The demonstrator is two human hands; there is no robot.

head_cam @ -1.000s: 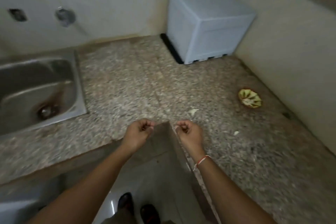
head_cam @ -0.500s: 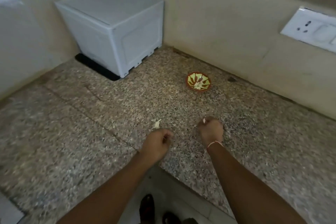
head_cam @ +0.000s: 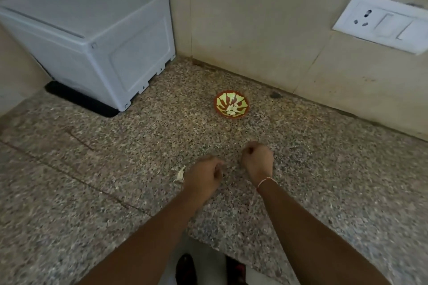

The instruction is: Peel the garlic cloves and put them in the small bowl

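- Head view, desk (head_cam: 115, 192): a speckled granite surface fills the frame, bounded at the far side by a beige wall; its near edge is cut away at bottom centre, where dark footwear shows on the floor below.
- Small bowl (head_cam: 240, 115): orange-rimmed with a yellow-green pattern inside, standing upright on the desk near the far wall, right of centre. Pale peeled garlic cloves (head_cam: 232, 109) lie inside it.
- Left hand (head_cam: 203, 177): held over the desk at centre, fingers curled inward toward the palm. Motion blur hides whether anything is pinched between them; it cannot be told.
- Right hand (head_cam: 257, 161): just right of the left hand and slightly farther, apart from it, fingers clenched into a loose fist seen from the back. What they enclose, if anything, cannot be told. A thin thread band (head_cam: 266, 180) circles the wrist.
- Garlic skin (head_cam: 180, 174): a pale scrap lying on the desk just left of the left hand.
- White plastic box (head_cam: 92, 37): a large closed container at far left, resting on a black mat (head_cam: 78, 99) on the desk.
- Wall socket (head_cam: 382, 24): a white plate with one outlet and switches, mounted on the wall at far right.
- Both hands lie well nearer than the bowl, with bare desk between.
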